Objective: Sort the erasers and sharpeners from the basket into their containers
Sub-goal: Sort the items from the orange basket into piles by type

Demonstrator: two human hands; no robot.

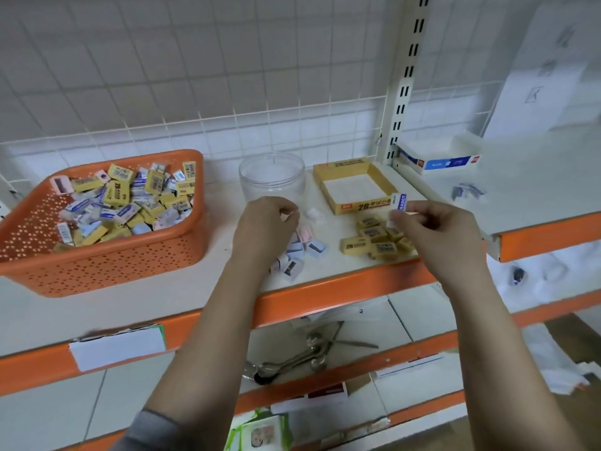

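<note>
Erasers and sharpeners are lying heaped in the orange basket (107,255), well left of both hands. Right hand (435,236) is pinching a white eraser with a blue sleeve (399,203) just before the yellow cardboard box (354,206). Left hand (263,229) is curling over loose sharpeners (299,252), its grip hidden; clear jar (272,177) is standing just beyond it.

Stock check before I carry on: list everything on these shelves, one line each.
basket: one, orange, left, full of erasers and sharpeners
jar: one, clear, behind left hand
cardboard box: one, yellow, right of jar
yellow erasers: several, loose before the box
sharpeners: several, pale, beside left hand
blue and white box: one, right shelf
spoons: several, metal, lower shelf
left hand: curled, contents unclear
right hand: pinches white eraser
</note>
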